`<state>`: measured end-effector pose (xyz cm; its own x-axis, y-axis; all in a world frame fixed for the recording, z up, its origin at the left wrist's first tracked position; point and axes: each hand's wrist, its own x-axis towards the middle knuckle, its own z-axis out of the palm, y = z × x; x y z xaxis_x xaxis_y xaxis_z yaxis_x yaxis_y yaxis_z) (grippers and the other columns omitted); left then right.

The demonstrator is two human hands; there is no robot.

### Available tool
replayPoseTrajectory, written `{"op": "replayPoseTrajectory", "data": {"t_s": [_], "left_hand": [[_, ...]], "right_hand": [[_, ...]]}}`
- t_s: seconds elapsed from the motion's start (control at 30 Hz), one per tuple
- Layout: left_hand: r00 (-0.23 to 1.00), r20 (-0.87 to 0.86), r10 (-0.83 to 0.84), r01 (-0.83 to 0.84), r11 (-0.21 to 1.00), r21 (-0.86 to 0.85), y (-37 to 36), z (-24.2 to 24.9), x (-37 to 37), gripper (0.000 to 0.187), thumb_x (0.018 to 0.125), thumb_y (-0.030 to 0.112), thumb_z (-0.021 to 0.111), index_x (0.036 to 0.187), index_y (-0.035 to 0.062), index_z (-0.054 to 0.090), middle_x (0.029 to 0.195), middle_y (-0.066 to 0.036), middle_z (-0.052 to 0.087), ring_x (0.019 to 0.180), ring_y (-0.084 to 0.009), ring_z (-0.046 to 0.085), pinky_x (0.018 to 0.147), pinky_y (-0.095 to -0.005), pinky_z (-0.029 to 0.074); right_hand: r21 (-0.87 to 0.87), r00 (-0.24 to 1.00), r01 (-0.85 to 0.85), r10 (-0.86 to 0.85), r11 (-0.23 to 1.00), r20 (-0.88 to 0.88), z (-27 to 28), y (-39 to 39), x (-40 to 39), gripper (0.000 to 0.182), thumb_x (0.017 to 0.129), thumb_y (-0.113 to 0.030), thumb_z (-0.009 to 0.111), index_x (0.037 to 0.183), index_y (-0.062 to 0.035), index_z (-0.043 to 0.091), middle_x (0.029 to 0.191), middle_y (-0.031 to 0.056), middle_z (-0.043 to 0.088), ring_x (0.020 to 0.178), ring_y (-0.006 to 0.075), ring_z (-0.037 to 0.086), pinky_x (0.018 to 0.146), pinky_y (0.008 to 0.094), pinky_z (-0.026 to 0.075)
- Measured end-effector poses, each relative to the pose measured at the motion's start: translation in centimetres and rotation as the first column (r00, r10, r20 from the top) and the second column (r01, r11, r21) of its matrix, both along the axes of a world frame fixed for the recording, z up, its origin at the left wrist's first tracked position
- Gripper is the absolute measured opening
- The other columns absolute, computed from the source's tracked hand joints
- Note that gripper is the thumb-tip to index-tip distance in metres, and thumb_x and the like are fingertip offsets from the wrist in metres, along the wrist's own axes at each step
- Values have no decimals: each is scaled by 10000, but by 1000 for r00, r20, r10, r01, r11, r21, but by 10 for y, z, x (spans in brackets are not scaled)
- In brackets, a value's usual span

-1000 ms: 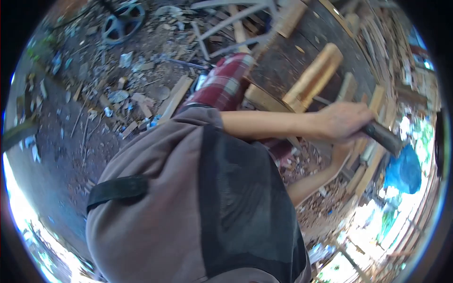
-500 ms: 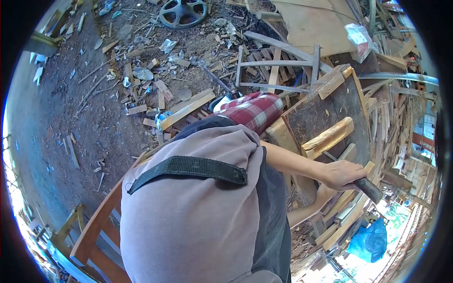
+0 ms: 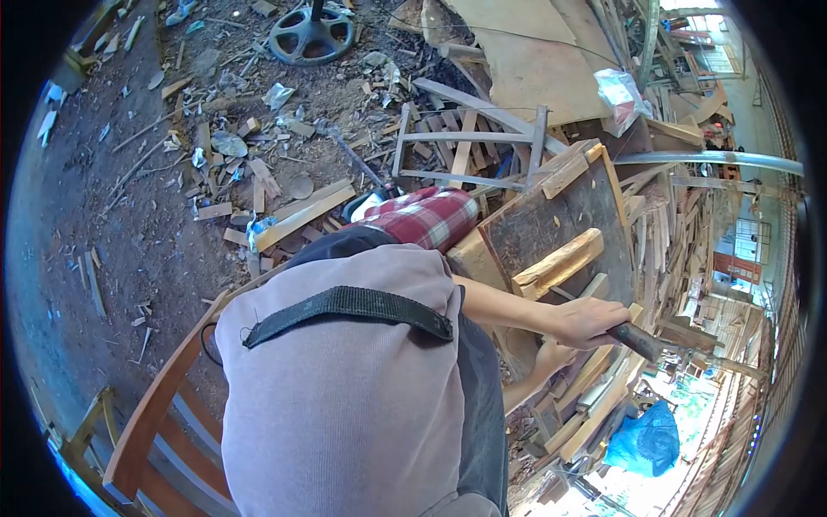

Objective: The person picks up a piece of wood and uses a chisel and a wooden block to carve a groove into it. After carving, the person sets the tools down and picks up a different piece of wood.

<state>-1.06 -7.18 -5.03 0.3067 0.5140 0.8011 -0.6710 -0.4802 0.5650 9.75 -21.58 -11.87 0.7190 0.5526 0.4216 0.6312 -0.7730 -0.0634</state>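
My left hand (image 3: 593,322) is wrapped round a thick, dark handle (image 3: 637,341) that points toward the lower right; the kind of tool is not clear. Just below it is my right hand (image 3: 556,355), partly covered by the left, with its fingers curled. What those fingers hold is hidden. Beside both hands lies a rough, pale block of wood (image 3: 558,264) on a dark wooden board (image 3: 551,217). Large grey cloth (image 3: 336,405) with a black strap (image 3: 349,302) fills the near view.
Plaid cloth (image 3: 431,215) lies beyond the grey cloth. A wooden chair (image 3: 164,392) stands at lower left, a blue bag (image 3: 644,439) at lower right. Timber (image 3: 659,250) is heaped on the right. Scraps litter the dirt floor (image 3: 138,215), near a round metal base (image 3: 312,36).
The view has shifted, so the surroundings appear farther left. My right hand has come up close beneath my left, which keeps its grip on the dark handle.
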Motion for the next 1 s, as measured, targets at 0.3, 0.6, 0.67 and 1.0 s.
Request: {"op": "replayPoseTrajectory", "data": {"t_s": [0.3, 0.6, 0.67, 1.0], "left_hand": [[1000, 2, 30, -30, 999, -20, 6, 3, -7, 355, 890, 289, 637, 1094, 45, 479, 893, -124, 563, 797, -335, 591, 655, -412, 473], [999, -40, 35, -34, 999, 2, 5, 1, -8, 355, 884, 296, 641, 1092, 57, 482, 895, -115, 567, 785, -330, 598, 632, -414, 474], [998, -47, 31, -31, 999, 12, 4, 0, -7, 352, 885, 302, 639, 1087, 59, 482, 894, -115, 567, 786, -332, 597, 631, -416, 472], [999, -44, 13, -12, 1000, 6, 3, 0, -6, 359, 892, 320, 628, 1093, 64, 477, 896, -112, 568, 793, -330, 599, 637, -422, 468]], "right_hand": [[-9, 993, 59, -60, 998, -98, 4, 4, -14, 667, 875, -401, 576, 1340, 48, 412, 1281, 291, 465, 1237, 428, 370, 1058, 502, 268], [-28, 987, 94, -97, 995, -128, 2, 4, -12, 701, 873, -374, 615, 1399, 3, 346, 1300, 241, 460, 1241, 388, 376, 1066, 496, 253], [-23, 987, 88, -91, 996, -130, 1, 4, -11, 697, 874, -372, 610, 1396, 9, 350, 1302, 247, 457, 1244, 394, 373, 1067, 497, 252], [55, 996, 31, -26, 998, -86, -5, 0, -9, 678, 878, -363, 588, 1380, 37, 368, 1308, 278, 446, 1257, 423, 359, 1075, 506, 250]]}}
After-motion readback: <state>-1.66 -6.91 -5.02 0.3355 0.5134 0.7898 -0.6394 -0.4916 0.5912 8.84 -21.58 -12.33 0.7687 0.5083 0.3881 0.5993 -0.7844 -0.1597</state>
